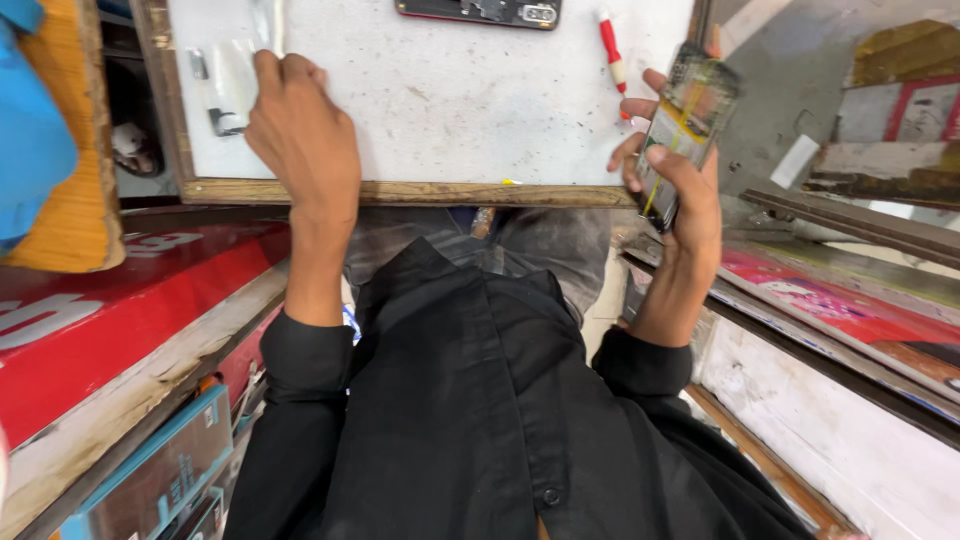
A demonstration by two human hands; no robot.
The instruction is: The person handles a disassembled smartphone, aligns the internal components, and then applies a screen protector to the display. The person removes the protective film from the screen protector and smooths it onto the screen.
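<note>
1. On the white, speckled worktop (pixel 450 100), framed in worn wood, the person's left hand (pixel 300 130) reaches to the far left, its fingers curled down onto a strip of clear plastic film (pixel 262 25). It looks pressed or pinched there, though I cannot tell whether the film is truly gripped.

2. Off the right edge of the worktop, the right hand (pixel 680 180) grasps an opened phone (pixel 688 125), thumb on one long edge and fingers wrapped round the other. Its bare innards, with yellow and dark parts, face up, and it is held tilted in the air, not resting on anything.

3. Just left of that phone a red-and-white handled tool (pixel 612 50) lies on the worktop, and at the far edge sits a second phone body with a red rim (pixel 480 10). Small grey metal pieces (pixel 225 122) lie near the left hand.

4. My worry is the phone: it hangs beyond the table edge in a one-handed side grip, so a slip would drop it to the cluttered shelves below.

5. With attention split toward the film on the far left, the right wrist could tilt further, or a finger could press on the exposed parts.

6. Dragging the film might also sweep the small metal pieces off the near-left corner.
</note>
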